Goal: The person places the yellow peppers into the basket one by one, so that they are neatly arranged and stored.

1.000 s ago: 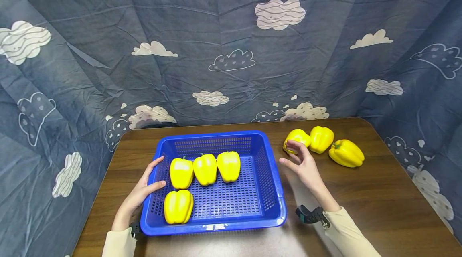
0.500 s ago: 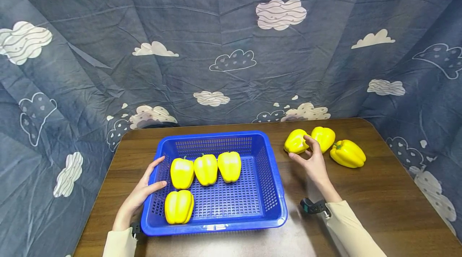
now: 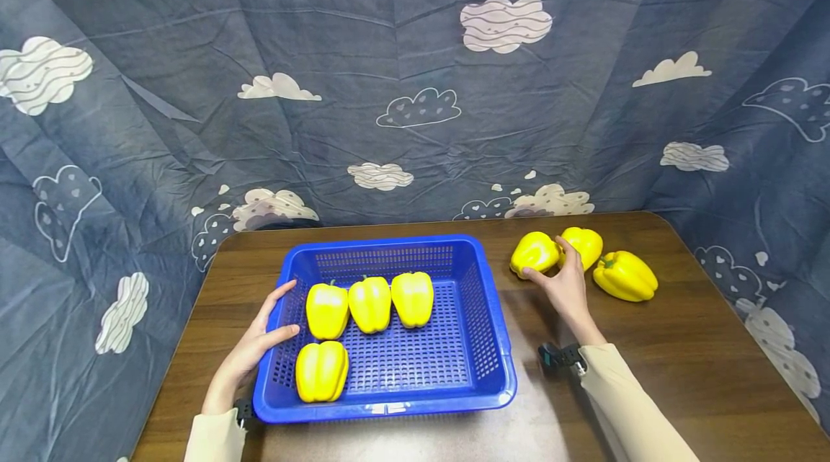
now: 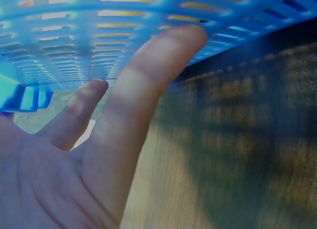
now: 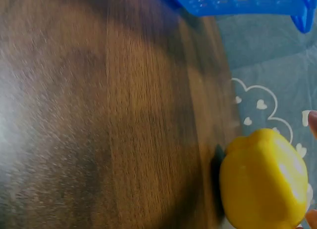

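Yellow pepper [image 3: 534, 253] is likely being grabbed: right hand [image 3: 566, 285] spread by it. Next needs a squeeze. Left hand [image 3: 251, 347] is spread too.

Yellow peppers [image 3: 534, 251], blue basket [image 3: 389, 410], cloud-patterned backdrop [image 3: 415, 51]

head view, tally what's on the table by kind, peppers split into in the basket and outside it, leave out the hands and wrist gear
Blue basket: 1
Yellow peppers in the basket: 4
Yellow peppers outside the basket: 3
Total: 8
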A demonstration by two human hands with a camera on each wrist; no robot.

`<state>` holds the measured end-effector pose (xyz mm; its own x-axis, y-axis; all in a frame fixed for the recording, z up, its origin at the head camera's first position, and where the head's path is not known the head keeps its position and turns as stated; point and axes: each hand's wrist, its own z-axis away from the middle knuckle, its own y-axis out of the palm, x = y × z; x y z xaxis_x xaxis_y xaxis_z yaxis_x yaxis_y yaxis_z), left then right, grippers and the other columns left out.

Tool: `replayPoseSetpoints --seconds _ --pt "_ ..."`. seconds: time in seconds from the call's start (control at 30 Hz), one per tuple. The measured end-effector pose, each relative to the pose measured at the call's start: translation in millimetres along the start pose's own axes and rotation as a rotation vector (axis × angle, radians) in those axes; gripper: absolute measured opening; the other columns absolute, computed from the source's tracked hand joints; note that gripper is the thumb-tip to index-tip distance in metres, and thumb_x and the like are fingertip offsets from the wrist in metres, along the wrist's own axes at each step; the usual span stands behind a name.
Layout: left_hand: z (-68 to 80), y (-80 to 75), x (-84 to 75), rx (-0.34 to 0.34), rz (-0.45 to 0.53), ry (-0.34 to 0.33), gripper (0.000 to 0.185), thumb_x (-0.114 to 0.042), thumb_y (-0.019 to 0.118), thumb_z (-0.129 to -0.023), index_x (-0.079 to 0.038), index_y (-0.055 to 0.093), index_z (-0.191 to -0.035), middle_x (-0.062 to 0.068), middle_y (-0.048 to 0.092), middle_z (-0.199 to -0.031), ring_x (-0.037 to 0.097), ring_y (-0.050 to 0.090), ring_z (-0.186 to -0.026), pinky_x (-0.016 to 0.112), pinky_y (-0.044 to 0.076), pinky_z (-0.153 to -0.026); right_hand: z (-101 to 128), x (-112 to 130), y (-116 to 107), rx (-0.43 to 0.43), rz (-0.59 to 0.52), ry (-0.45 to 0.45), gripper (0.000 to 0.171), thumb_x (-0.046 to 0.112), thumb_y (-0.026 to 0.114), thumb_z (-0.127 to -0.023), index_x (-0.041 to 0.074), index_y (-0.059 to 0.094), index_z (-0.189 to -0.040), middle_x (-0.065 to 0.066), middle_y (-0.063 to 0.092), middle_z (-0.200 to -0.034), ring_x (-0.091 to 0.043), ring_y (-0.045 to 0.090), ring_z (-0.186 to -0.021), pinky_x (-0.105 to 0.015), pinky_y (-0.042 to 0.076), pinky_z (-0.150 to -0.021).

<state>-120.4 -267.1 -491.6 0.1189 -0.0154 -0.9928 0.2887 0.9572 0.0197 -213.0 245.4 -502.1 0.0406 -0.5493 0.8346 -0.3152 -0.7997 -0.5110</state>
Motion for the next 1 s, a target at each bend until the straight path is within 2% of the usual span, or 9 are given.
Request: replayPoseSetpoints --seconds 0.27,0.47,1.0 --pt "-0.1 -0.6 -0.1 -0.005 -0.014 -0.006 0.073 -0.009 0.054 -0.093 -0.024 0.013 -0.152 0.02 0.004 -0.155 0.053 0.024 -0.132 0.057 0.046 -0.088 -12 -7 6 0.028 0.088 0.029 0.089 0.014 0.08 -0.076 -0.006 0.026 -0.144 -0.032 0.029 -0.141 -0.043 0.027 -0.131 -0.053 0.022 -0.109" --pt "0.7 -0.8 -0.1 -0.002 -0.008 -0.008 0.073 -0.008 0.053 -0.093 -0.024 0.013 -0.152 0.02 0.005 -0.155 0.052 0.024 -0.132 0.058 0.046 -0.089 -13 -10 12 0.044 0.134 0.0 0.09 0.012 0.082 -0.073 -0.008 0.027 -0.142 -0.032 0.031 -0.139 -0.044 0.028 -0.129 -0.054 0.023 -0.108" --pt "0.7 0.1 -0.3 -0.006 -0.013 0.001 0.072 -0.008 0.053 -0.093 -0.023 0.014 -0.152 0.02 0.005 -0.155 0.051 0.024 -0.132 0.057 0.045 -0.09 -15 -16 15 0.051 0.14 -0.047 0.09 0.007 0.082 -0.071 -0.01 0.028 -0.14 -0.034 0.033 -0.133 -0.046 0.031 -0.125 -0.054 0.025 -0.106"
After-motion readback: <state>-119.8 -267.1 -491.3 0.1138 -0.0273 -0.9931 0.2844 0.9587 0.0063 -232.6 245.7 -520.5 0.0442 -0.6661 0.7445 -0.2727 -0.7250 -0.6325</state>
